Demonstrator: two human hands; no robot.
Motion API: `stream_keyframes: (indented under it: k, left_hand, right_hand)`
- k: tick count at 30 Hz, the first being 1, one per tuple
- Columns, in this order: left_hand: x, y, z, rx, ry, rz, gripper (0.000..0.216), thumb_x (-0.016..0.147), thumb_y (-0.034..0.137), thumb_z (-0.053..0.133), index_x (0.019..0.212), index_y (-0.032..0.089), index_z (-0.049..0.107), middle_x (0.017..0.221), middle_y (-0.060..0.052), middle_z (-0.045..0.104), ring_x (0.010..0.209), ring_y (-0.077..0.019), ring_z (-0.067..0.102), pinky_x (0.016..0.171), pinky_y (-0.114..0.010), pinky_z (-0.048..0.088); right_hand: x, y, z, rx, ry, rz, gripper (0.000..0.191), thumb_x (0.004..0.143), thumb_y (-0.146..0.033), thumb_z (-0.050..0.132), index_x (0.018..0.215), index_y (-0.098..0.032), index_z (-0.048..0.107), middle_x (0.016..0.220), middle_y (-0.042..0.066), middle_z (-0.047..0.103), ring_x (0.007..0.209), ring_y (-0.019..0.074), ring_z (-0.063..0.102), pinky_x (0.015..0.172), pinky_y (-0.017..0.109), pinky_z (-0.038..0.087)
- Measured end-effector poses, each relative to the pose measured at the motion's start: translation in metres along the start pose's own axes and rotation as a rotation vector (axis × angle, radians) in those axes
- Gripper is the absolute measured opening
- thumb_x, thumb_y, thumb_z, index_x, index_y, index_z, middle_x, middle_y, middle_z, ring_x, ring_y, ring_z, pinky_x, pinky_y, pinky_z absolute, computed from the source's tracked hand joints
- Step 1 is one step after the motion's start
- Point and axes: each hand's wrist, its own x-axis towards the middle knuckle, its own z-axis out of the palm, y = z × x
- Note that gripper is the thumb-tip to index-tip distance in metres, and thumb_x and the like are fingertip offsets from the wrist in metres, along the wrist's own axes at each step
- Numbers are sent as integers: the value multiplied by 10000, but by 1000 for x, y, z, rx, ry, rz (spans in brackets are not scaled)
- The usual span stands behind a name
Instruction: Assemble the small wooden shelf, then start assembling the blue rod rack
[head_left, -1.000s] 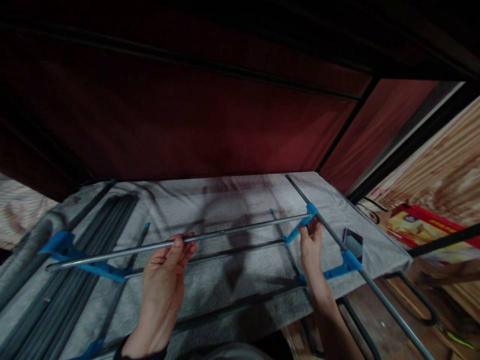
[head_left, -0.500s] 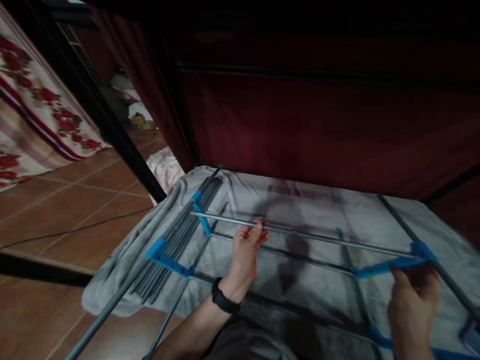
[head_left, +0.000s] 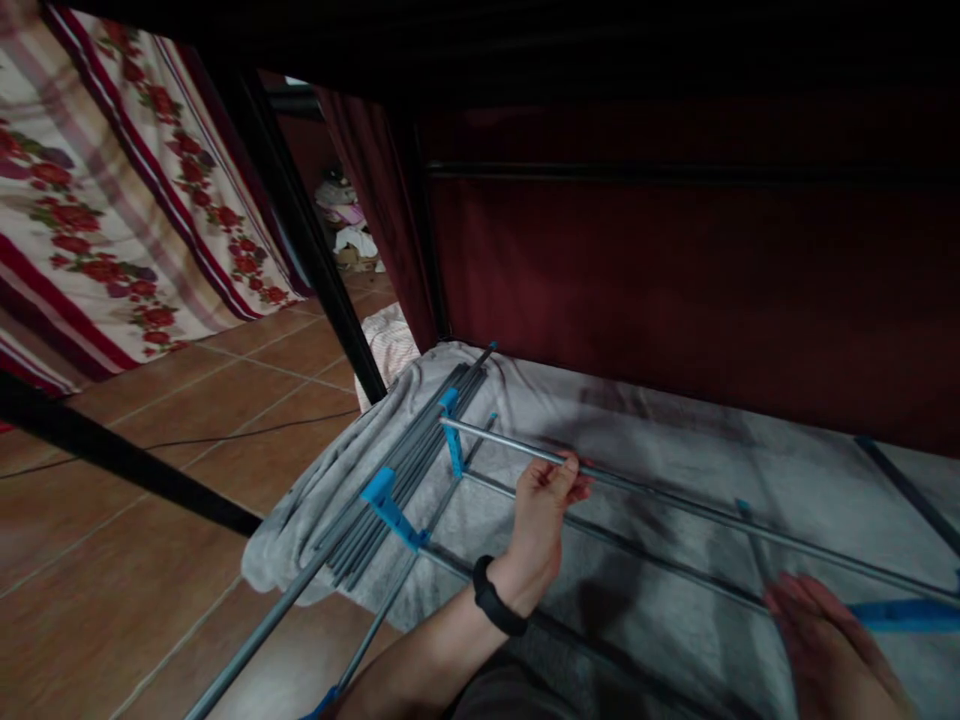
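Observation:
My left hand [head_left: 541, 505], with a black band on its wrist, pinches a thin grey metal tube [head_left: 675, 492] between thumb and fingers. The tube's left end meets a blue plastic connector [head_left: 452, 435] on the left side of a tube frame. A second blue connector [head_left: 394, 508] sits nearer me on that side. My right hand [head_left: 832, 645], slightly blurred, has its fingers stretched out below the tube, beside the right blue connector [head_left: 907, 614]. I see nothing held in it. Another crossbar [head_left: 637, 550] runs lower, behind my left hand.
Several loose grey tubes [head_left: 405, 480] lie bundled on the grey blanket [head_left: 274, 560] at the left. Black bed posts [head_left: 322, 265] and a dark red curtain [head_left: 675, 290] surround the bed. A cable [head_left: 247, 437] crosses the tiled floor; a floral cloth [head_left: 150, 200] hangs beyond.
The view has swung left, so the frame appears farther right. My right hand has come away from the right-hand corner connector, its fingers now extended. My left hand still pinches the tube.

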Motion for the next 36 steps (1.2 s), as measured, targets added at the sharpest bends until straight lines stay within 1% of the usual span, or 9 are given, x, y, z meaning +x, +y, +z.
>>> stream_keyframes:
  k: [8, 13, 16, 21, 24, 27, 30, 33, 36]
  left_hand:
    - [8, -3, 1, 11, 8, -13, 371, 679, 459, 838, 788, 152, 660, 803, -42, 676, 709, -152, 662, 696, -287, 516]
    - [11, 1, -4, 100, -73, -61, 403, 660, 472, 846, 821, 144, 677, 778, -60, 681, 767, -206, 685, 714, -313, 506]
    - [15, 8, -25, 283, -104, 29, 362, 697, 471, 818, 786, 150, 677, 755, -57, 673, 748, -195, 654, 719, -309, 486]
    - [33, 28, -80, 491, 429, 618, 287, 831, 464, 699, 970, 221, 633, 959, -31, 634, 929, -185, 599, 875, -299, 449]
    - [52, 45, -100, 520, 529, 800, 386, 893, 469, 619, 1202, 240, 581, 1295, -76, 575, 1245, -220, 507, 1083, -326, 343]
    - [73, 62, -107, 572, 399, 822, 429, 907, 492, 588, 1237, 218, 605, 1339, -93, 582, 1314, -246, 475, 1132, -339, 302]
    - [90, 73, -110, 618, 287, 726, 448, 903, 526, 578, 1211, 207, 642, 1123, -83, 680, 1083, -249, 616, 1032, -370, 410]
    - [101, 77, -114, 586, 345, 677, 472, 856, 564, 624, 1144, 194, 680, 918, -51, 685, 909, -227, 627, 912, -357, 470]
    - [106, 76, -114, 489, 347, 695, 494, 830, 577, 646, 1127, 184, 694, 910, -41, 666, 875, -201, 604, 828, -312, 484]
  right_hand:
    - [-19, -22, 101, 100, -404, 216, 315, 710, -426, 754, 990, -284, 731, 1210, 84, 707, 1140, 268, 659, 966, 447, 566]
    - [-19, -23, 133, 139, -419, 243, 301, 789, -417, 731, 1050, -265, 728, 1030, 49, 746, 986, 199, 706, 919, 353, 590]
    - [-16, -27, 141, 169, -373, 204, 195, 767, -369, 771, 914, -241, 749, 955, 4, 736, 886, 156, 708, 878, 281, 599]
    - [-16, -29, 142, 150, -363, 161, 152, 776, -368, 766, 879, -256, 756, 965, -8, 733, 879, 155, 707, 869, 293, 605]
    - [-18, -28, 142, 147, -356, 140, 136, 782, -372, 757, 857, -258, 754, 980, -11, 735, 866, 149, 708, 856, 292, 606]
    - [-18, -28, 142, 176, -343, 150, 131, 761, -353, 779, 833, -247, 753, 975, -20, 735, 855, 144, 712, 838, 277, 608]
    - [-17, -29, 142, 186, -340, 155, 124, 756, -340, 788, 821, -240, 755, 959, -15, 740, 846, 143, 715, 833, 266, 607]
    - [-17, -29, 141, 192, -341, 143, 114, 758, -338, 789, 811, -242, 756, 948, -10, 745, 842, 146, 716, 835, 277, 608]
    - [-16, -30, 141, 199, -318, 121, 108, 755, -332, 793, 811, -247, 758, 942, -11, 748, 835, 145, 716, 836, 290, 609]
